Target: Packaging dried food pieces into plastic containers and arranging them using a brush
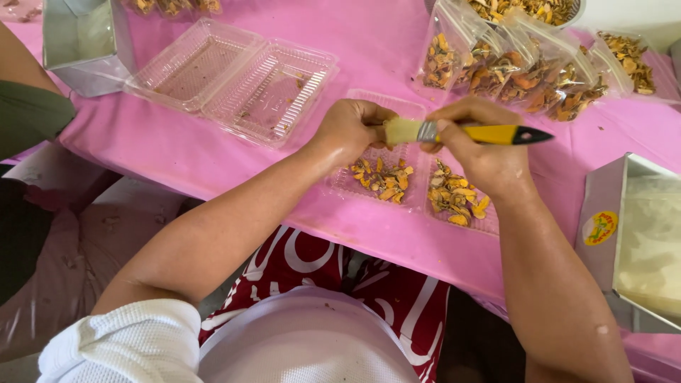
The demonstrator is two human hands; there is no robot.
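Yellow-handled paintbrush [474, 132] gripped in right hand [477, 152], pale bristles against curled left hand [352, 128] closed on something hidden, both above ridged clear plastic clamshell tray [415, 213] of orange dried pieces [418, 188], pink tabletop [163, 142], empty open clamshell [230, 81], filled bags [518, 64] beyond.

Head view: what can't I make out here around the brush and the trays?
- Brush bristle tips: hidden inside the left hand.
- Brush ferrule grip: covered by the right hand fingers.
- Open tray middle: blocked by both hands.
- Metal box at right: cut off by the frame edge.
- Bagged pieces: blurred behind plastic.
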